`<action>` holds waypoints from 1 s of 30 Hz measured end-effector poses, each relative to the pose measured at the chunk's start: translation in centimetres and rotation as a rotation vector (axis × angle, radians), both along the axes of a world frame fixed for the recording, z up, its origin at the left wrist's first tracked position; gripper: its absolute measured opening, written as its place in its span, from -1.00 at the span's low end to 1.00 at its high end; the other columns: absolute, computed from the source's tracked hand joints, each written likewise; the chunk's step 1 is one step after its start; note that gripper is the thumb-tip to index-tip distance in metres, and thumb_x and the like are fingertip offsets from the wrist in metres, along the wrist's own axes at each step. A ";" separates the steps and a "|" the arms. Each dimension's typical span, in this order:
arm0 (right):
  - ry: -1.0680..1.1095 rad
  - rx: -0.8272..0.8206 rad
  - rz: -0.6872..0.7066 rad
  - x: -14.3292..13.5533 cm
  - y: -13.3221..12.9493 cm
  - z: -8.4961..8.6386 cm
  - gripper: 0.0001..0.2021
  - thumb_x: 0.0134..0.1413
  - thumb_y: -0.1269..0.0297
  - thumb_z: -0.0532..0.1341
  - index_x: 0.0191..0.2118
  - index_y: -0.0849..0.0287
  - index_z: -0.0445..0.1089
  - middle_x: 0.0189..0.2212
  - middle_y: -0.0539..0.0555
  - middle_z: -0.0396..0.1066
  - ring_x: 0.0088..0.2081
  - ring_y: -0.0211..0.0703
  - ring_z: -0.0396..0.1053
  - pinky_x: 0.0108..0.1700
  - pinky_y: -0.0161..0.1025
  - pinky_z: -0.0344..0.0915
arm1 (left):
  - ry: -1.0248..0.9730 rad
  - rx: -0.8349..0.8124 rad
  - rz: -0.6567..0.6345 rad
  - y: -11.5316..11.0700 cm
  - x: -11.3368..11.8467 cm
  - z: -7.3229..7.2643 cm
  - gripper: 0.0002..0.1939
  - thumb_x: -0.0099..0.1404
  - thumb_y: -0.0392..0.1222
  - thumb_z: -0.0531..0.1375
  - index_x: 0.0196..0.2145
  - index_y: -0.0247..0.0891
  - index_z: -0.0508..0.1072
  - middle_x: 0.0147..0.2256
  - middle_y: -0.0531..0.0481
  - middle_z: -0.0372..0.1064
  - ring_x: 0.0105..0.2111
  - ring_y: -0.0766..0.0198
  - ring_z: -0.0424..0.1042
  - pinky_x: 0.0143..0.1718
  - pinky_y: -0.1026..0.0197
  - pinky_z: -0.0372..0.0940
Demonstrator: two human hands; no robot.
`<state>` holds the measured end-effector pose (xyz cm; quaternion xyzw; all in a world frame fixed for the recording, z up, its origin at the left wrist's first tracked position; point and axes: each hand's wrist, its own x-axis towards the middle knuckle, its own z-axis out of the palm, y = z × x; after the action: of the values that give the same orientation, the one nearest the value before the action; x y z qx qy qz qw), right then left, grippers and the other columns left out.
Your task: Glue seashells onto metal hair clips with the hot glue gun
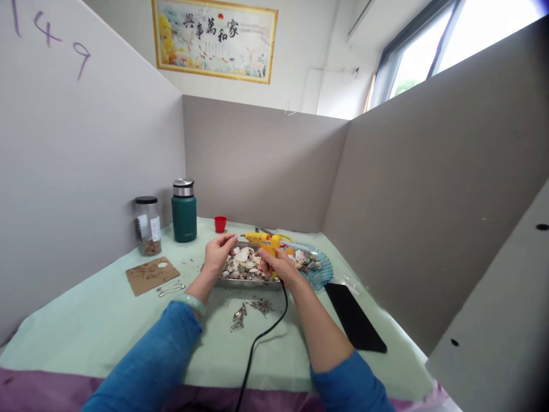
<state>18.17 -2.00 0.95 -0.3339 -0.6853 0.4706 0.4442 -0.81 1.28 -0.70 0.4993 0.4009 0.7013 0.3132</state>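
Head view showed the right hand (281,265) curled round the yellow glue gun (268,242), seemingly light, stiff, best held by its handle; the left hand (218,252) pinched nearly closed, contents unclear.

Looks like a craft workstation, exact premises unclear. Plain grey partitions (266,160) are boxing in a cloth-covered worktop (141,337), a handwritten number is marking the left panel, a framed calligraphy picture (215,40) is hanging beyond, window (422,51) is letting daylight in.
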 end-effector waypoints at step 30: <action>0.031 -0.025 0.095 0.0 0.8 -0.9 -0.61 0.03 -0.07 0.19 -0.37 0.24 0.37 -0.72 -0.08 0.25 -0.71 -0.36 0.12 -0.63 -0.36 0.03 | 0.009 -0.052 -0.026 0.4 -0.2 -0.4 -0.63 -0.02 -0.05 0.32 -0.30 -0.39 0.55 -0.57 0.00 0.43 -0.65 0.43 0.23 -0.55 0.34 0.19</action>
<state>18.19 -1.24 0.10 -0.2991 -0.6875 0.5051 0.4275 -1.01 1.65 -1.11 0.4992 0.4140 0.6843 0.3332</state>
